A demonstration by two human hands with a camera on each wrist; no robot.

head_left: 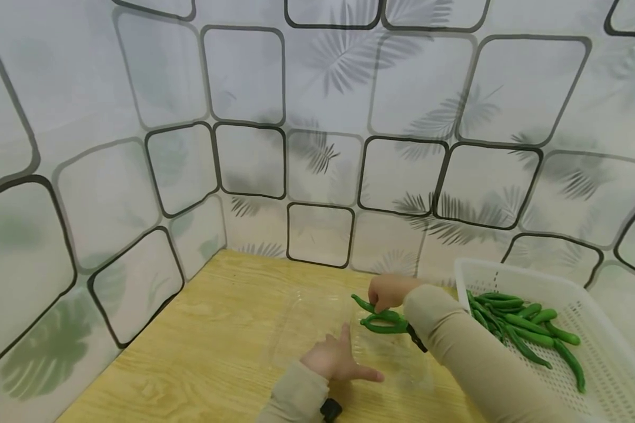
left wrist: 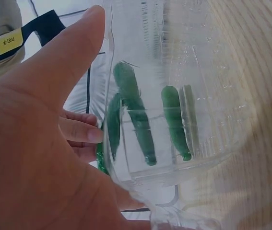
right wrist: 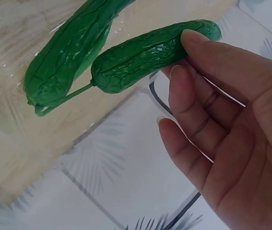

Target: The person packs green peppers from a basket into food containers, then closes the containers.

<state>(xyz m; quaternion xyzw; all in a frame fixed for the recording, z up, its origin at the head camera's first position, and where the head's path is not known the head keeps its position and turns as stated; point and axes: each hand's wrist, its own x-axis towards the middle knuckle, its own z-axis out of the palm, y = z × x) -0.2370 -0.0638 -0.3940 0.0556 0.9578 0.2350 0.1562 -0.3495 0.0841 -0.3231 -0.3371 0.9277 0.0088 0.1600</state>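
My right hand (head_left: pixel 391 292) pinches a wrinkled green chili pepper (right wrist: pixel 145 57) between thumb and fingers, over the right part of a clear plastic container (head_left: pixel 309 299). Below it, more green peppers (head_left: pixel 383 329) lie in that part; in the right wrist view another pepper (right wrist: pixel 54 72) lies close beside the held one's stem. My left hand (head_left: pixel 336 359) is at the container's near side, index finger and thumb stretched apart, holding nothing I can make out. Through the clear wall (left wrist: pixel 212 91) in the left wrist view, several peppers (left wrist: pixel 138 120) show. Whether the left fingers touch the plastic is hard to tell.
On the right stands a white perforated basket (head_left: pixel 529 271) with several green peppers (head_left: pixel 529 336) inside. Patterned sheeting (head_left: pixel 323 170) rises behind and along the left of the wood-grain table (head_left: pixel 190 352). A dark wrist strap (head_left: pixel 330 408) sits by the left sleeve.
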